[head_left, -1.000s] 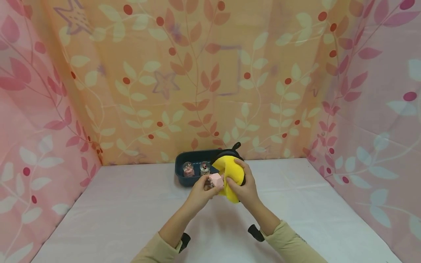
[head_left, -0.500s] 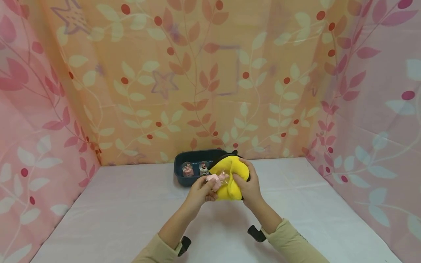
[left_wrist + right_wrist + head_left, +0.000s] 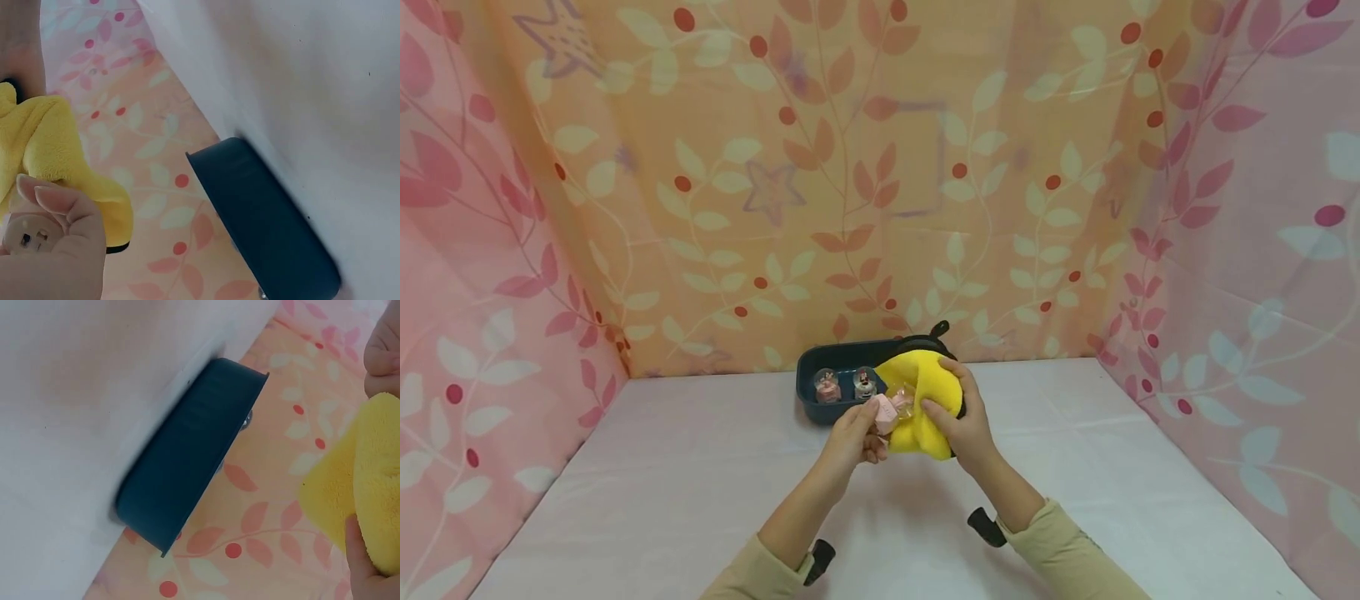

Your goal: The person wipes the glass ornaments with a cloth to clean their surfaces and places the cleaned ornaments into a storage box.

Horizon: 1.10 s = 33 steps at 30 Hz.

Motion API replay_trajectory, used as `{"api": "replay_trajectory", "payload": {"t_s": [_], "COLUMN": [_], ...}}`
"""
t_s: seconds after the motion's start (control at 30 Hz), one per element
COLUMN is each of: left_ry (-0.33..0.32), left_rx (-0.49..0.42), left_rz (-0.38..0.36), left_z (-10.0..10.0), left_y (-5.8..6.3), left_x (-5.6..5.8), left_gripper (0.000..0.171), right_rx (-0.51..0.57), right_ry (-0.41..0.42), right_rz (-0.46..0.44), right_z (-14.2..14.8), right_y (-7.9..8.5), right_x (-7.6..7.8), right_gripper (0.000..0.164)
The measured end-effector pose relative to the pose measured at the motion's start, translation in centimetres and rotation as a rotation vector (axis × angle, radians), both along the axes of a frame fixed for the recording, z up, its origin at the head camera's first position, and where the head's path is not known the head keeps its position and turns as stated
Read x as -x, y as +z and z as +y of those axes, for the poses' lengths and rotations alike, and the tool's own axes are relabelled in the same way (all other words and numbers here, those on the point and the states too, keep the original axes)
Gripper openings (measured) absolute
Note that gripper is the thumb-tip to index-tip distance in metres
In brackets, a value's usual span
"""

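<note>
My left hand (image 3: 848, 437) pinches a small snow globe by its pink base (image 3: 886, 412). Its clear dome, with a pink figure inside, points right against a fluffy yellow towel (image 3: 928, 375). From the left wrist, the round underside (image 3: 31, 232) of the base shows, with small dark parts in it. My right hand (image 3: 964, 421) grips the towel, thumb pressed into a fold beside the dome. The towel has black trim and a black hanging loop (image 3: 940, 328) at the top. In the right wrist view, the yellow pile (image 3: 331, 478) hides the globe.
Behind the hands stands a dark teal tray (image 3: 835, 413), its right part covered by the towel. Inside it are two more snow globes, one pink (image 3: 827, 386) and one black and white (image 3: 864, 383). A patterned curtain (image 3: 715, 250) rises behind the white tabletop (image 3: 662, 467).
The globe has been turned, so its dome, hidden a second ago, shows against the towel. The towel swung lower and right, then back up left, in the right hand.
</note>
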<state>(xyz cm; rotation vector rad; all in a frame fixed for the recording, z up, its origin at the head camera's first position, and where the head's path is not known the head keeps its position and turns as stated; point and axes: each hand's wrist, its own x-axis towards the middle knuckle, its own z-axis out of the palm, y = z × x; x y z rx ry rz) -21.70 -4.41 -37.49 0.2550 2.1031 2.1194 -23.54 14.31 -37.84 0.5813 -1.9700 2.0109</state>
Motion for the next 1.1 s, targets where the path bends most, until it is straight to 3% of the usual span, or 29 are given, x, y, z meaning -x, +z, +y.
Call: {"api": "replay_trajectory", "payload": {"t_s": [0.2, 0.4, 0.5, 0.67, 0.83, 0.97, 1.1], "left_ry": [0.013, -0.032, -0.025, 0.012, 0.100, 0.145, 0.125], "left_rx": [0.095, 0.180, 0.173, 0.094, 0.007, -0.142, -0.283], "left_rz": [0.037, 0.030, 0.045, 0.065, 0.051, 0.053, 0.055], "left_z": [0.01, -0.21, -0.19, 0.07, 0.13, -0.08, -0.38], "left_y": [0.04, -0.26, -0.38, -0.57, -0.63, -0.68, -0.57], "left_x": [-0.22, -0.25, -0.22, -0.16, 0.00, 0.29, 0.49], "left_gripper": [0.053, 0.064, 0.064, 0.057, 0.052, 0.047, 0.034], "right_rx": [-0.118, -0.068, -0.032, 0.033, 0.073, 0.094, 0.099], "right_ry": [0.017, 0.002, -0.015, -0.071, -0.110, -0.108, -0.087], "right_rz": [0.022, -0.021, -0.051, -0.145, -0.230, -0.229, -0.216], "right_z": [-0.31, -0.40, -0.46, -0.53, -0.28, 0.02, 0.21], "right_y": [-0.21, -0.73, -0.79, -0.62, -0.66, -0.73, -0.70], "right_x": [-0.11, 0.12, 0.18, 0.32, 0.38, 0.29, 0.24], "right_gripper": [0.063, 0.059, 0.056, 0.052, 0.053, 0.053, 0.053]}}
